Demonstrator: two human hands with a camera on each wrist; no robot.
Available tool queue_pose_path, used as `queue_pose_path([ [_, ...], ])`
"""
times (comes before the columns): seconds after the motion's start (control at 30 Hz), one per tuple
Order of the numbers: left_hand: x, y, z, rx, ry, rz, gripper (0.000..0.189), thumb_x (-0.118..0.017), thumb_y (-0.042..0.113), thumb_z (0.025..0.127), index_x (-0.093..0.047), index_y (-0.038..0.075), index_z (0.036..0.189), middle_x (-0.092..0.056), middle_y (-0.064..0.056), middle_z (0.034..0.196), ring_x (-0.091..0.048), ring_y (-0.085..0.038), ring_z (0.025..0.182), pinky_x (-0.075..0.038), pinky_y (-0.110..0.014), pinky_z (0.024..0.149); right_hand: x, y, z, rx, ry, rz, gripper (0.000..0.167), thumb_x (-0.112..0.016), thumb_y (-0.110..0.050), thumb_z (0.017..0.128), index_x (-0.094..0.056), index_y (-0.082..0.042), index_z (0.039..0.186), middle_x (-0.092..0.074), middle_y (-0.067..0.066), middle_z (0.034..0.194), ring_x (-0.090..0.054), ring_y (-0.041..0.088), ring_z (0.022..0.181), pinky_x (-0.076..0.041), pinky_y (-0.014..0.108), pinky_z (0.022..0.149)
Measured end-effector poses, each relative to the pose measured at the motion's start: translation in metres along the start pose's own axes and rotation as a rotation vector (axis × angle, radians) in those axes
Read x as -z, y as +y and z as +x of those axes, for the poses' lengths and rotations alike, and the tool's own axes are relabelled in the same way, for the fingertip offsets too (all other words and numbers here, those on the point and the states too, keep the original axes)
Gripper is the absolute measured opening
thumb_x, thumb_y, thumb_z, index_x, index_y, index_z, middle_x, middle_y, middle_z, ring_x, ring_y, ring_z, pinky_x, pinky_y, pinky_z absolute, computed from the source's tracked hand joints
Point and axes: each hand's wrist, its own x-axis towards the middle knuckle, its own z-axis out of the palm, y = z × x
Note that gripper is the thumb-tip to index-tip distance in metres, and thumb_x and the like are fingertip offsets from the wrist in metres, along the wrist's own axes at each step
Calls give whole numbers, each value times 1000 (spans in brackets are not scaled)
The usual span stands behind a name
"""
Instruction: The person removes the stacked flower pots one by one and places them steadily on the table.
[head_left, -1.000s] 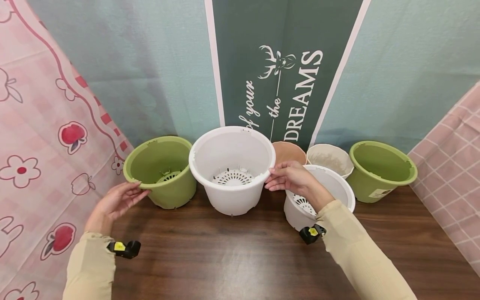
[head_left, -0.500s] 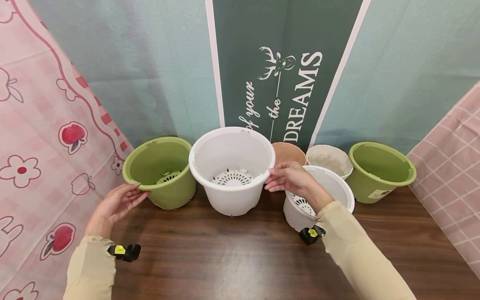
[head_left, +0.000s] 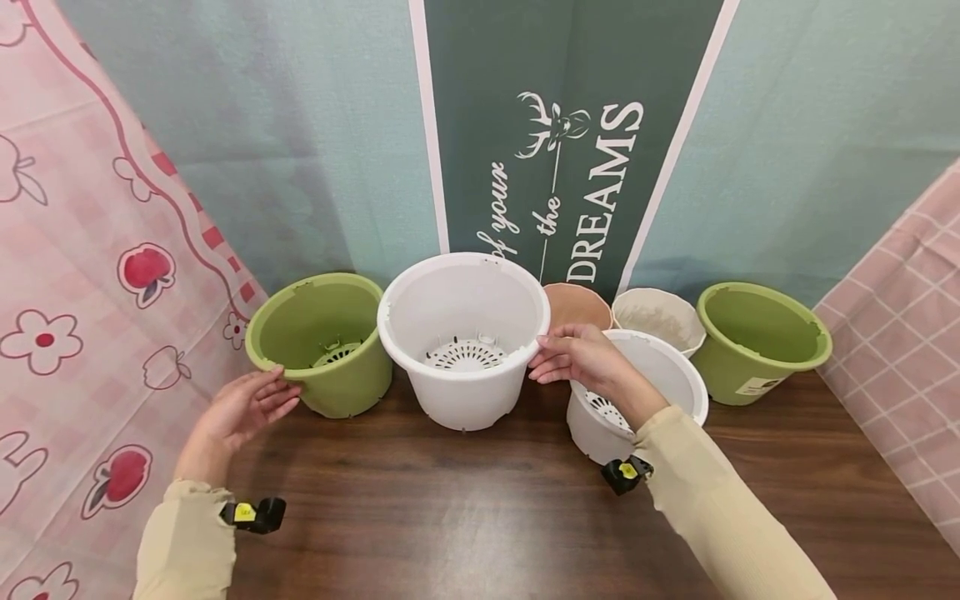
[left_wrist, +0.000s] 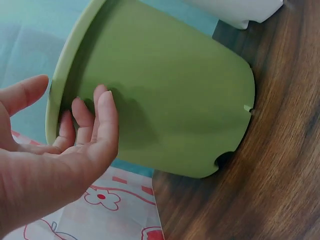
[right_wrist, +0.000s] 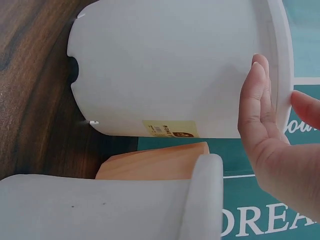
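Note:
In the head view, a green flowerpot (head_left: 322, 333) stands at the left, with a large white flowerpot (head_left: 465, 333) close on its right. My left hand (head_left: 240, 408) holds the green pot's rim at the front left; in the left wrist view the thumb (left_wrist: 30, 92) is at the rim's edge and the bent fingers (left_wrist: 106, 117) lie under it. My right hand (head_left: 585, 362) pinches the white pot's right rim. Its thumb (right_wrist: 305, 107) meets the rim edge, with fingers (right_wrist: 252, 95) beneath. Both pots stand upright on the table (head_left: 450, 517), slotted bottoms showing inside.
Under my right forearm stands a smaller white pot (head_left: 686, 379). Behind it are a terracotta-coloured pot (head_left: 577, 307) and a cream pot (head_left: 660, 317). Another green pot (head_left: 757, 333) stands at the right. Patterned cloths hang at the back and both sides.
The left hand's fingers have loosened slightly and its wrist has shifted a little right and toward me. Both pots and the right hand stay nearly still.

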Motion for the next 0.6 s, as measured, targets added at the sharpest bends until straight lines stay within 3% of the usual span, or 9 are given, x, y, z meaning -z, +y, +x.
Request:
queue_pose_path([
  [0.27,-14,-8,-4,10,79,3,8,-54,10,92,-58,8,85,-61,-6,81,-64,-19,80,-52,-29,77,3,3,-6,32,17,-17,11,-42,-4,96,-45,7,97,-64,12,74,-66,20,64,-55,31,63],
  [0.6,-33,-20,-12,-61,166,180,16,-53,18,93,-45,4,94,-58,-1,77,-63,-12,75,-52,-25,74,10,5,-24,86,55,-26,7,-45,-6,95,-46,1,97,-66,11,73,-66,19,63,-55,32,64],
])
